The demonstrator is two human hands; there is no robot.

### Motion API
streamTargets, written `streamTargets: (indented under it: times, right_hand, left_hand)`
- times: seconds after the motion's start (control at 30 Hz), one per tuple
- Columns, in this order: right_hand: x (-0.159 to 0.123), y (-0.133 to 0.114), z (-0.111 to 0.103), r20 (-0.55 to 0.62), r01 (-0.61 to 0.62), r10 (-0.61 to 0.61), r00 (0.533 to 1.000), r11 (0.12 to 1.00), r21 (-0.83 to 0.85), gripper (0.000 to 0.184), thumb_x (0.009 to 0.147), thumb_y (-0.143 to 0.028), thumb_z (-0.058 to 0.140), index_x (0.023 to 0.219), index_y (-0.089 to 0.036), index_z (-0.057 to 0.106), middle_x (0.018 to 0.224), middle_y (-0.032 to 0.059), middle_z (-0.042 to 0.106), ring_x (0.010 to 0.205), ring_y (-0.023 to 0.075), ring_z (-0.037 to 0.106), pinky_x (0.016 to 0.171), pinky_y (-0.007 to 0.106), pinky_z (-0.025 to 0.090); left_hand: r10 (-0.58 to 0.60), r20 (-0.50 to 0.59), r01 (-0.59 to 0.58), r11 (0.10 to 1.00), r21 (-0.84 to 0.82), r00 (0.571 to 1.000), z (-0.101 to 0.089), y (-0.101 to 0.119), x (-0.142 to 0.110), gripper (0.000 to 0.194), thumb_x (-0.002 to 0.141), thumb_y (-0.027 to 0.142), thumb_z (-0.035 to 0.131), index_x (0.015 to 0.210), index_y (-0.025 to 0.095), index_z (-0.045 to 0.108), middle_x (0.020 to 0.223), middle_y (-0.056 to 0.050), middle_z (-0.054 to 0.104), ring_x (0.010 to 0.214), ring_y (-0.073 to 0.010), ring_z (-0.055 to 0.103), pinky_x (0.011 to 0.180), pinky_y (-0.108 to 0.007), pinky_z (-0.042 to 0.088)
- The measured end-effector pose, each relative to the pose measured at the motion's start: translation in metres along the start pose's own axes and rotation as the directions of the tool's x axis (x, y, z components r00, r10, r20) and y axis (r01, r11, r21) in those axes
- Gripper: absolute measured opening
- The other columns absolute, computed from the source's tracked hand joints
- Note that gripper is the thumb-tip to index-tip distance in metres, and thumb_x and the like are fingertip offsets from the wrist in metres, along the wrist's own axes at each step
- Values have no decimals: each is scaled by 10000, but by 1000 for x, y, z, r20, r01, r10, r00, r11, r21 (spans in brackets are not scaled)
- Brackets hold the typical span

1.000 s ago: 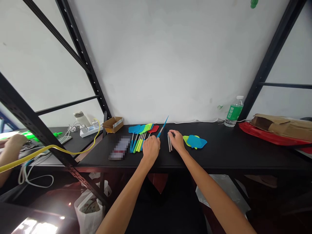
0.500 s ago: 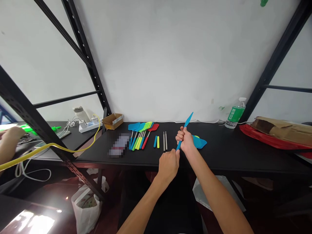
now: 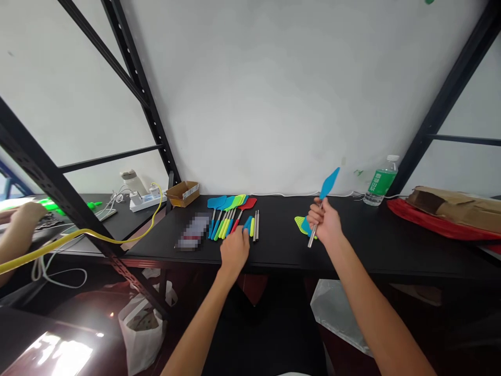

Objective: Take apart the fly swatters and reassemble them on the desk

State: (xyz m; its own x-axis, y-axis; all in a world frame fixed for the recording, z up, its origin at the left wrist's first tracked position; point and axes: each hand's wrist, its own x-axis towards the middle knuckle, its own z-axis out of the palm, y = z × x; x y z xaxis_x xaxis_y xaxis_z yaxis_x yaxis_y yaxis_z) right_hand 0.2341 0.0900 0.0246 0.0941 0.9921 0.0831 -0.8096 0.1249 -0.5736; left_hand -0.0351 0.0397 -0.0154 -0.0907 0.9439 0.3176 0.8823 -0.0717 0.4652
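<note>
At the far left, beyond the black metal upright, another person's hand is over a separate dark surface. On the black tabletop, an open brown cardboard box sits at the back left corner, with a blurred rectangular item in front. Beside these, flat-headed tools with blue, green and red heads lie in a slanting row, heads toward the back edge, coloured grips toward the front. The left hand is narrow, fingers curled at a short blue tubular grip near the front edge; whether it grasps the grip I cannot tell. Next come a short yellow-green grip and slim silver metal rods. Right of centre, lime mesh and blue flat heads lie partly behind the right hand, which is closed around the silver shaft of a blue flat-headed tool, its head tilted up and rightward. A clear plastic bottle with a green label stands upright near the back edge, left of brown cardboard on red material
</note>
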Motion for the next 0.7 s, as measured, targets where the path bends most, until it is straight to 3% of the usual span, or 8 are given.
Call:
streamTargets:
  times: [0.03, 0.1, 0.27, 0.4, 0.5, 0.57, 0.63, 0.7]
  right_hand:
    - [-6, 8, 0, 13, -33, 34, 999, 999, -14, 253, 998, -367, 475, 818, -202, 542, 508, -110, 195, 353, 52, 136, 330, 160, 220]
    - [-15, 25, 0, 39, -94, 95, 995, 995, -37, 230, 986, -358, 499, 834, -197, 560, 506, -110, 214, 355, 48, 133, 332, 153, 210]
    - [-22, 52, -3, 53, -160, 165, 985, 983, -86, 200, 959, -363, 552, 862, -189, 575, 507, -111, 246, 362, 42, 134, 336, 147, 208]
    - [-26, 53, -3, 39, -229, 233, 972, 969, -94, 185, 982, -319, 496, 902, -171, 574, 522, -100, 302, 365, 40, 157, 338, 146, 210]
    - [-38, 53, 0, 110, -373, 379, 919, 925, -72, 178, 990, -307, 488, 876, -178, 535, 521, -106, 274, 371, 40, 133, 333, 138, 171]
    - [-48, 57, 1, 238, -520, 527, 816, 849, -95, 202, 987, -329, 507, 837, -195, 490, 517, -115, 223, 380, 42, 81, 330, 134, 128]
    - [-56, 63, 2, 363, -617, 621, 695, 774, -142, 255, 970, -368, 544, 799, -210, 440, 510, -121, 177, 392, 44, 22, 326, 135, 88]
    - [-60, 69, 4, 427, -635, 637, 643, 754, -169, 316, 931, -404, 604, 775, -217, 403, 506, -126, 156, 404, 43, -14, 322, 139, 62]
  left_hand:
    - [-6, -14, 8, 992, 129, 1000, 1, -4, 14, 311, 999, 290, 370, 1186, 165, 586, 885, -96, 685, 815, -234, 646, 652, -282, 394]
    - [3, 20, -9, 953, 302, 1000, 8, -5, 36, 341, 993, 239, 369, 1248, 126, 565, 890, -123, 698, 834, -251, 670, 676, -294, 420]
    - [156, 83, -176, 903, 391, 984, 22, -1, 44, 336, 992, 243, 358, 1137, 158, 648, 1014, -130, 686, 927, -263, 666, 783, -338, 453]
    - [162, 16, -160, 948, 274, 987, 17, 0, 34, 363, 996, 329, 374, 1155, 188, 667, 1097, -130, 651, 933, -268, 652, 798, -361, 456]
    - [135, 23, -132, 987, -94, 991, 12, 13, 26, 374, 984, 387, 419, 1180, 189, 669, 1104, -115, 665, 970, -251, 638, 828, -346, 456]
    - [174, 172, -64, 860, -507, 970, 13, 28, 19, 424, 963, 489, 455, 1118, 174, 693, 1058, -96, 697, 968, -230, 639, 840, -326, 467]
    - [251, 349, 159, 559, -814, 903, 18, 46, 13, 501, 916, 589, 498, 976, 145, 720, 1038, -105, 710, 977, -229, 646, 842, -322, 485]
    - [282, 396, 338, 233, -912, 874, 24, 62, 7, 501, 865, 606, 575, 771, 133, 708, 1025, -123, 714, 1004, -233, 649, 873, -324, 486]
